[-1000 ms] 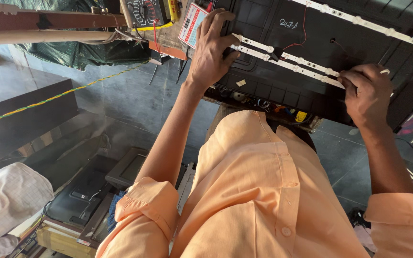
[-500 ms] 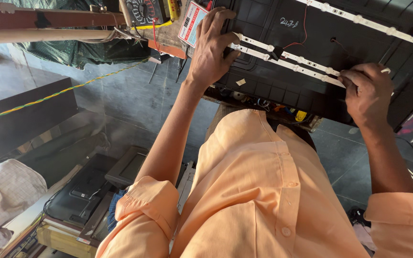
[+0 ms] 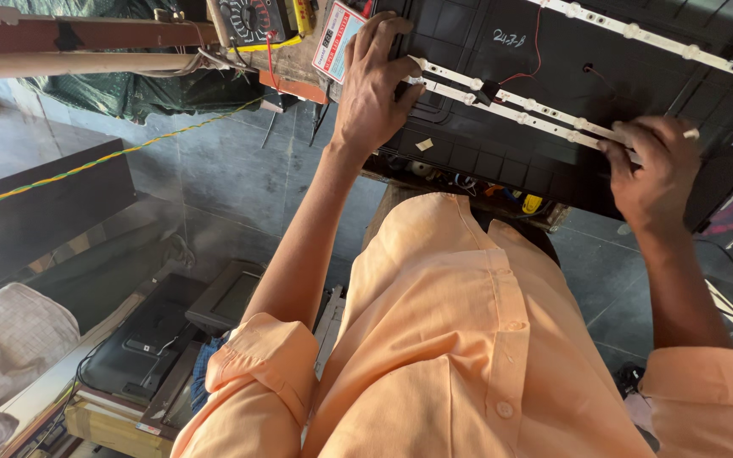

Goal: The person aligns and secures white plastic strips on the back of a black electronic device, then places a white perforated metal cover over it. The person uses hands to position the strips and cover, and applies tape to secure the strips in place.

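Observation:
A black ribbed panel (image 3: 553, 51) lies flat in front of me with white light strips across it. My left hand (image 3: 375, 80) presses down on the left end of the lower white strip (image 3: 511, 106), fingers spread over the panel's left edge. My right hand (image 3: 651, 170) pinches the right end of that same strip between thumb and fingers. A second white strip (image 3: 655, 38) runs along the panel's far side. A thin red wire (image 3: 536, 47) curls across the panel to a black connector (image 3: 489, 92) on the strip.
A multimeter (image 3: 248, 19) and a red-and-white card (image 3: 337, 38) lie left of the panel. Small coloured parts (image 3: 532, 203) sit under the panel's near edge. Below on the grey tiled floor (image 3: 239, 178) are dark flat screens (image 3: 146, 339), a yellow-green cord (image 3: 86, 165) and wooden beams (image 3: 78, 38).
Both hands stay on the lower strip; my right hand's fingers have closed a little tighter around its end. The view has shifted only slightly.

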